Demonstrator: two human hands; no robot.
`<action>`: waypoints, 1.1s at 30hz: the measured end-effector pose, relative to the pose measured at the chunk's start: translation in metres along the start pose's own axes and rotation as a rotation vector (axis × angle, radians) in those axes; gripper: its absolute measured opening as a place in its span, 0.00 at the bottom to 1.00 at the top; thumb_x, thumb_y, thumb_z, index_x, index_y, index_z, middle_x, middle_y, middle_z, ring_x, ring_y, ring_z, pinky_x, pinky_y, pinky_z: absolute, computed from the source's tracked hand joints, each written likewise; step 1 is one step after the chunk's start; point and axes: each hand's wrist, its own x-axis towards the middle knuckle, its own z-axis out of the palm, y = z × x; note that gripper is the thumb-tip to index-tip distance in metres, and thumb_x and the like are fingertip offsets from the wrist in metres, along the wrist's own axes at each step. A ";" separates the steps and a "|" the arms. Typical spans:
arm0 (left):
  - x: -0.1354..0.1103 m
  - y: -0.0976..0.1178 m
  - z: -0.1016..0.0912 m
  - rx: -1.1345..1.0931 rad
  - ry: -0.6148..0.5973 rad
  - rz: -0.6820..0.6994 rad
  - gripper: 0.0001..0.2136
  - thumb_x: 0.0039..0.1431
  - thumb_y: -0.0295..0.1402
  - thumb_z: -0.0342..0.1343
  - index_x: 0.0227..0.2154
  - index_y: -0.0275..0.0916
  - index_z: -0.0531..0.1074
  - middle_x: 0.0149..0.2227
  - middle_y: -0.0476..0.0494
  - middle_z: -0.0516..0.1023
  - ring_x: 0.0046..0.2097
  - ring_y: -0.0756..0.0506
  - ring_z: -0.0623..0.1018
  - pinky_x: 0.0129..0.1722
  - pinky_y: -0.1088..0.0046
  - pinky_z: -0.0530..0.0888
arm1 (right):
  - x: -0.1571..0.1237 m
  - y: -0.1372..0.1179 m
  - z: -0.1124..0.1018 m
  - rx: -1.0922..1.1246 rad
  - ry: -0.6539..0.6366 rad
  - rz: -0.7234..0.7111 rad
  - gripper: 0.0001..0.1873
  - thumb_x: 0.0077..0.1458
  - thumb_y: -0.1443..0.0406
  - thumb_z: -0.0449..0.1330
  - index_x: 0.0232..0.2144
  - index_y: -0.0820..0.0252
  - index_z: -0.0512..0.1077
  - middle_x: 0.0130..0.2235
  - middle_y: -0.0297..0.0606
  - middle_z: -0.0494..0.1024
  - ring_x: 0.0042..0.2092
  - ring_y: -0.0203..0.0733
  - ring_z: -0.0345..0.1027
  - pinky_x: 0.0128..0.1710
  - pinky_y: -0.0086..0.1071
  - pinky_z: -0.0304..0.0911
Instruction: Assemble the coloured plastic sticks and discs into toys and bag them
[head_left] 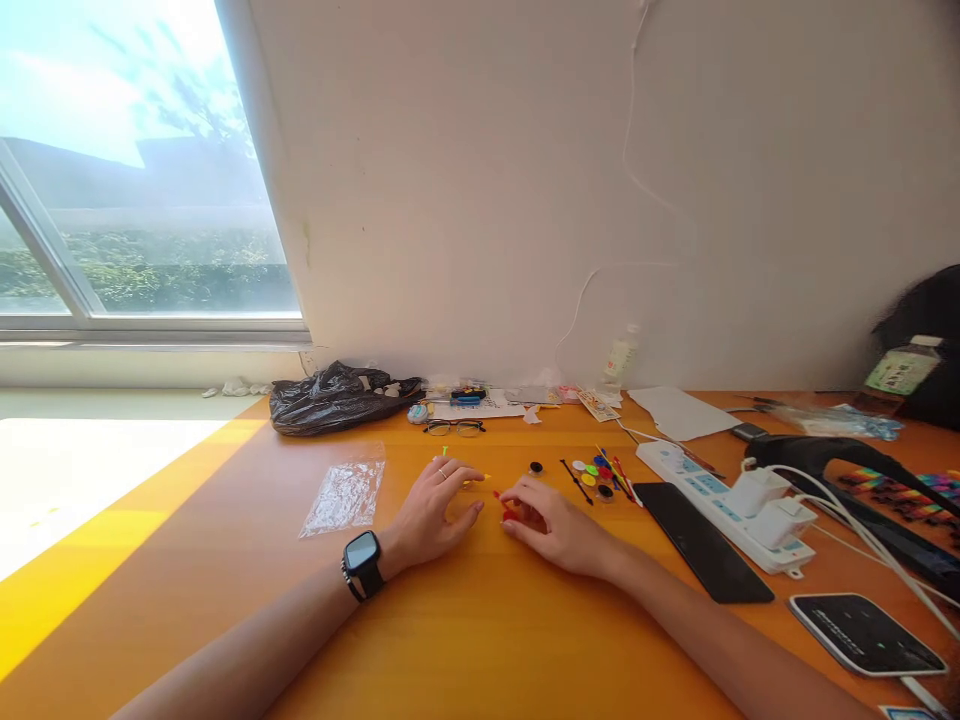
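Note:
My left hand (435, 510), with a black smartwatch (362, 563) on the wrist, rests on the orange table (480, 640), fingers curled and close together near a small yellow piece (480, 479). My right hand (551, 520) lies just to its right, fingers pinched on a small red piece (510, 514). A thin red stick (497, 494) shows between the two hands. Past my right hand lie a black disc (535, 468), a black stick (576, 481) and a cluster of coloured discs and sticks (604, 473).
A clear plastic bag (345, 495) lies left of my hands, a black bag (337, 397) and glasses (454, 428) at the wall. To the right are a white power strip (724, 505) with chargers, two dark phones (701, 540) (866, 633), cables and a bottle (904, 368).

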 end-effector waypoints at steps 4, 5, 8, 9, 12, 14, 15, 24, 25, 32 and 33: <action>-0.002 -0.001 0.003 -0.022 -0.109 0.065 0.08 0.69 0.33 0.56 0.48 0.44 0.76 0.48 0.41 0.80 0.50 0.40 0.76 0.55 0.58 0.70 | -0.003 -0.006 0.005 0.020 -0.064 -0.053 0.12 0.69 0.60 0.60 0.51 0.55 0.75 0.44 0.40 0.77 0.43 0.45 0.71 0.46 0.36 0.67; -0.002 -0.001 0.005 -0.023 -0.129 0.076 0.08 0.69 0.33 0.56 0.48 0.44 0.76 0.47 0.42 0.81 0.49 0.40 0.77 0.56 0.58 0.70 | -0.003 -0.006 0.005 0.020 -0.064 -0.053 0.11 0.70 0.60 0.59 0.51 0.55 0.75 0.43 0.40 0.77 0.42 0.44 0.71 0.44 0.36 0.67; -0.004 -0.002 0.007 -0.018 -0.168 0.107 0.09 0.69 0.34 0.56 0.49 0.44 0.77 0.46 0.42 0.81 0.47 0.41 0.77 0.55 0.58 0.70 | -0.003 -0.002 0.004 0.021 -0.060 -0.055 0.10 0.71 0.64 0.56 0.50 0.56 0.76 0.43 0.40 0.79 0.42 0.44 0.72 0.44 0.35 0.66; -0.004 -0.002 0.008 -0.015 -0.175 0.122 0.10 0.69 0.34 0.56 0.50 0.44 0.77 0.45 0.41 0.81 0.47 0.41 0.77 0.55 0.58 0.71 | -0.003 -0.001 0.004 0.021 -0.057 -0.056 0.11 0.71 0.65 0.55 0.49 0.56 0.76 0.43 0.40 0.80 0.42 0.44 0.72 0.44 0.35 0.66; -0.005 -0.001 0.010 -0.006 -0.184 0.170 0.10 0.69 0.35 0.57 0.49 0.45 0.78 0.43 0.40 0.81 0.46 0.40 0.77 0.52 0.60 0.72 | -0.003 0.003 0.006 0.000 -0.040 -0.051 0.13 0.70 0.68 0.54 0.50 0.56 0.76 0.46 0.41 0.80 0.45 0.45 0.74 0.47 0.35 0.66; -0.005 -0.001 0.010 -0.008 -0.200 0.193 0.11 0.69 0.36 0.58 0.51 0.45 0.78 0.44 0.40 0.81 0.47 0.40 0.78 0.51 0.61 0.73 | -0.004 0.004 0.007 -0.034 -0.028 -0.031 0.13 0.70 0.68 0.55 0.50 0.56 0.76 0.45 0.41 0.80 0.45 0.45 0.74 0.46 0.35 0.66; -0.006 0.000 0.011 -0.010 -0.210 0.202 0.11 0.68 0.36 0.58 0.51 0.45 0.78 0.45 0.39 0.81 0.48 0.39 0.78 0.51 0.61 0.74 | -0.004 0.004 0.007 -0.054 -0.026 -0.023 0.12 0.69 0.68 0.55 0.50 0.56 0.77 0.45 0.41 0.80 0.45 0.45 0.74 0.46 0.35 0.66; -0.004 0.000 0.011 -0.039 -0.232 0.242 0.11 0.68 0.35 0.57 0.50 0.45 0.78 0.46 0.39 0.82 0.50 0.39 0.78 0.52 0.60 0.75 | -0.003 0.005 0.006 -0.142 -0.020 0.021 0.08 0.68 0.68 0.57 0.41 0.56 0.77 0.40 0.38 0.78 0.40 0.43 0.72 0.40 0.33 0.62; -0.004 0.001 0.011 -0.039 -0.231 0.245 0.11 0.69 0.35 0.57 0.50 0.45 0.78 0.46 0.39 0.82 0.50 0.39 0.78 0.52 0.60 0.75 | -0.003 0.006 0.006 -0.145 -0.016 0.034 0.07 0.68 0.67 0.57 0.40 0.56 0.76 0.39 0.38 0.78 0.39 0.42 0.72 0.39 0.33 0.61; -0.004 -0.001 0.014 -0.020 -0.241 0.237 0.04 0.68 0.32 0.56 0.42 0.41 0.76 0.40 0.41 0.81 0.46 0.41 0.79 0.48 0.63 0.73 | -0.004 0.007 0.009 -0.153 -0.007 0.059 0.04 0.65 0.68 0.58 0.39 0.57 0.72 0.38 0.37 0.77 0.36 0.42 0.69 0.37 0.33 0.59; -0.005 -0.001 0.015 -0.011 -0.243 0.233 0.04 0.68 0.32 0.56 0.40 0.41 0.75 0.38 0.42 0.80 0.45 0.41 0.79 0.47 0.63 0.73 | -0.004 0.007 0.008 -0.155 -0.005 0.060 0.04 0.65 0.69 0.58 0.38 0.57 0.72 0.38 0.37 0.76 0.36 0.42 0.68 0.37 0.33 0.59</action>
